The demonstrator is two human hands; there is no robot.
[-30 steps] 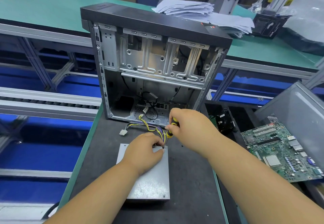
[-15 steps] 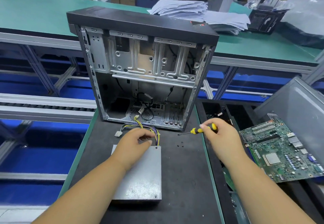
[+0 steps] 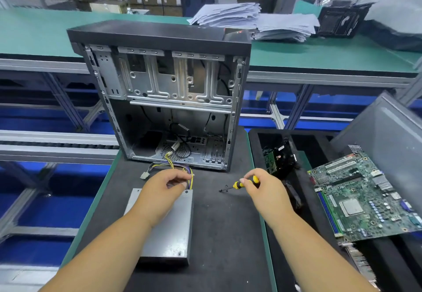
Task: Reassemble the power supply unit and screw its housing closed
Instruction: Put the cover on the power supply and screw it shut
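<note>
Factory floor with green-topped benches and blue flooring beneath aluminium framing; the near table [image 3: 217, 234] carries a dark foam mat.

At 7 o'clock on the mat lies the power supply unit [image 3: 169, 230], a flat grey metal box resting on its broad face. Its cable bundle [image 3: 180, 169], yellow, purple and black, leaves the far end of the box and trails toward 11 o'clock, ending in a white connector [image 3: 144, 175] lying on the mat.

The left hand [image 3: 162, 191] sits over the far end of the unit, fingers curled, thumb and forefinger pinching the cables where they exit the housing.

At 12 o'clock stands an open computer case [image 3: 164, 99], upright, its side panel off and bare drive bays and loose internal wiring showing. The case is just beyond the cable bundle.

Small dark screws [image 3: 222, 189] lie on the mat between the two hands, near the screwdriver tip; the exact count cannot be told.

The right hand [image 3: 265, 186] grips a yellow-and-black screwdriver [image 3: 239, 184], fingers wrapped round the handle, shaft pointing toward 9 o'clock with the tip low over the mat, apart from the unit.

At 3 o'clock a green motherboard [image 3: 365, 200] rests tilted in a black tray [image 3: 255, 136]. A grey panel [image 3: 388, 136] leans behind it. On the far bench at 1 o'clock sits a paper stack [image 3: 251, 21].
</note>
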